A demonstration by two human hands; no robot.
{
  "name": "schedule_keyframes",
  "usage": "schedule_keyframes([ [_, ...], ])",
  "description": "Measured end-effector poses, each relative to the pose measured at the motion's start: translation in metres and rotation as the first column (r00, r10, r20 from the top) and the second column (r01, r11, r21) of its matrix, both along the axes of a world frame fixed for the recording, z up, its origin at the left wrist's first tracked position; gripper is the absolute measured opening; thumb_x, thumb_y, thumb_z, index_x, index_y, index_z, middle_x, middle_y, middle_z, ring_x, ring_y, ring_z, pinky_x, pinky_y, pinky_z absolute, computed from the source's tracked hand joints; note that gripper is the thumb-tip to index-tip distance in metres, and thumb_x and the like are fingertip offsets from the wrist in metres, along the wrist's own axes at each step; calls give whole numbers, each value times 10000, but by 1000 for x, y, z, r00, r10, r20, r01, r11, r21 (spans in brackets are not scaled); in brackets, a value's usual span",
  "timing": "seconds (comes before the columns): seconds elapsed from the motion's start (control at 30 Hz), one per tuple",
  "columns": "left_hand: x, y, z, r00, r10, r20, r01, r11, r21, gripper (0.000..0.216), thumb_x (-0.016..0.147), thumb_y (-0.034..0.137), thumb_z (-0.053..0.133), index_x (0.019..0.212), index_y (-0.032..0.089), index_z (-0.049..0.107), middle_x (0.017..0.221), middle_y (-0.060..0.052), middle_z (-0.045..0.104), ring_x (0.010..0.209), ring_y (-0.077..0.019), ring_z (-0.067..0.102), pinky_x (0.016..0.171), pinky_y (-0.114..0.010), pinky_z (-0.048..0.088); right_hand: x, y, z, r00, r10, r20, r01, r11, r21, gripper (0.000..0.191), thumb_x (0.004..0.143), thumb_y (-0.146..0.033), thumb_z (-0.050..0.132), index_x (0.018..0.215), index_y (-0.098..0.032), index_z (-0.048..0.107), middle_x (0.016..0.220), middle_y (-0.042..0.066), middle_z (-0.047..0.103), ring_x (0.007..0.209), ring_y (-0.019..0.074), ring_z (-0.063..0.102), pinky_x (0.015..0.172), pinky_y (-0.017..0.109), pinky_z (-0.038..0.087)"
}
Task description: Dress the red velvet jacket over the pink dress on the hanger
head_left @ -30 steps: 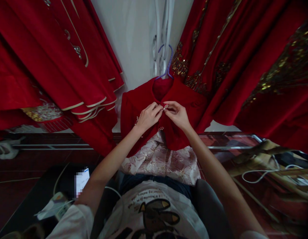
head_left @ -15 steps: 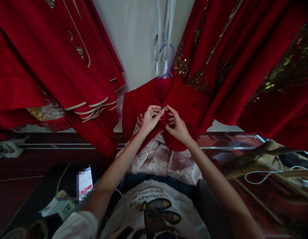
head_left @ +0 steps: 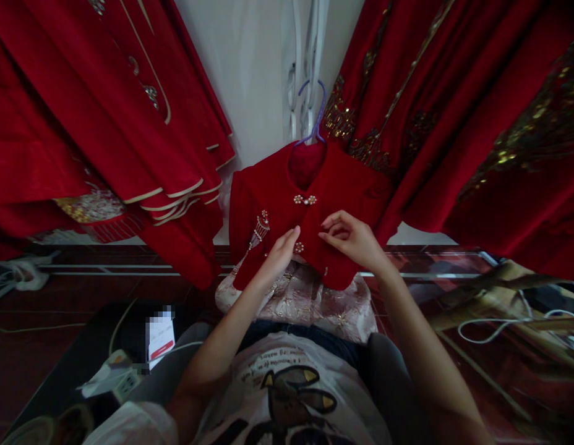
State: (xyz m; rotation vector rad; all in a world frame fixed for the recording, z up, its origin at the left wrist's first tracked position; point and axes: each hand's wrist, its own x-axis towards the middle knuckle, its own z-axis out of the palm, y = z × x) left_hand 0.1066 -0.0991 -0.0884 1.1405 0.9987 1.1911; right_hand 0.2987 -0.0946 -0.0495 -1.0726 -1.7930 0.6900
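A small red jacket [head_left: 347, 185] hangs on a purple hanger [head_left: 315, 111] in front of me. Its top pearl clasp [head_left: 305, 199] is fastened. A beaded tassel brooch [head_left: 260, 230] is pinned to its left chest. My left hand [head_left: 280, 252] grips the jacket's left front panel, thumb up beside the second pearl button [head_left: 299, 247]. My right hand [head_left: 356, 240] has curled fingers, its thumb and forefinger pinching the right front edge just right of that button. A pale brocade skirt [head_left: 310, 303] hangs below the jacket's hem.
Long red robes with gold embroidery hang at the left [head_left: 106, 123] and right [head_left: 454, 123], crowding the jacket. A white wall [head_left: 254, 74] lies behind. A phone [head_left: 159, 337] and a white device [head_left: 113, 380] lie at the lower left. A white cable [head_left: 491, 327] loops at the right.
Both hands left the top clasp, which now sits fastened, and dropped to the second button. The brooch on the left chest has come into view.
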Motion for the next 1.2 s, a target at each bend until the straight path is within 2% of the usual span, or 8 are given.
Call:
schedule_keyframes([
  [0.1, -6, -5, -5, 989, 40, 140, -28, 996, -85, 421, 820, 537, 608, 968, 144, 630, 950, -99, 707, 812, -203, 684, 642, -291, 563, -16, -8, -1, 985, -46, 167, 32, 996, 86, 210, 791, -372, 693, 905, -201, 652, 813, 29, 622, 655, 121, 568, 626, 272, 489],
  [0.2, -12, -5, -9, 978, 78, 195, -61, 994, -89, 386, 761, 498, 680, 886, 140, 608, 792, -42, 676, 645, -144, 648, 574, -265, 554, -38, -14, -8, 992, 8, 125, -11, 1000, 23, 270, 806, -408, 677, 967, -195, 642, 849, 41, 645, 694, 133, 603, 641, 273, 507],
  [0.43, -31, 3, -16, 994, 78, -82, -71, 993, 92, 364, 703, 455, 739, 874, 158, 615, 658, -8, 661, 572, -132, 630, 563, -253, 531, -67, -11, -32, 997, -25, -73, 15, 992, -126, 283, 749, -337, 706, 948, -202, 556, 740, -2, 612, 610, 125, 581, 522, 237, 475],
  [0.5, -38, 11, -19, 951, 229, -207, -170, 949, 266, 311, 706, 418, 750, 824, 159, 626, 706, -25, 664, 616, -124, 621, 596, -242, 515, -66, -8, -35, 994, -43, -102, 28, 990, -139, 298, 728, -336, 727, 934, -204, 557, 716, -12, 593, 616, 125, 576, 520, 232, 467],
  [0.57, -46, 23, -22, 855, 452, -255, -308, 837, 453, 286, 699, 367, 763, 863, 169, 639, 850, -44, 661, 720, -122, 614, 672, -246, 519, -64, -6, -35, 989, -57, -134, 38, 989, -144, 332, 702, -357, 757, 922, -203, 562, 717, -13, 584, 644, 127, 580, 540, 234, 470],
  [0.67, -57, 40, -26, 782, 588, -207, -409, 734, 543, 338, 688, 280, 759, 970, 187, 598, 1009, -57, 616, 863, -131, 608, 770, -263, 528, -62, -3, -32, 976, -7, -216, -34, 982, -184, 381, 674, -384, 786, 926, -205, 564, 712, -20, 579, 662, 127, 583, 578, 245, 480],
  [0.9, -63, 58, -29, 906, 410, -106, -345, 859, 378, 306, 655, 144, 703, 922, 178, 558, 839, -6, 620, 754, -107, 630, 725, -245, 530, -76, 14, -26, 902, -1, -431, -100, 972, -212, 417, 600, -364, 825, 888, -204, 570, 692, -31, 583, 634, 112, 575, 639, 261, 502],
  [1.2, -65, 56, -16, 943, 331, -32, -306, 900, 310, 247, 625, 163, 721, 865, 135, 672, 845, -48, 713, 796, -130, 667, 848, -295, 528, -116, 48, -41, 926, -200, -319, 209, 978, -9, 212, 770, -338, 679, 888, -201, 569, 833, 25, 654, 759, 145, 644, 745, 281, 541],
])
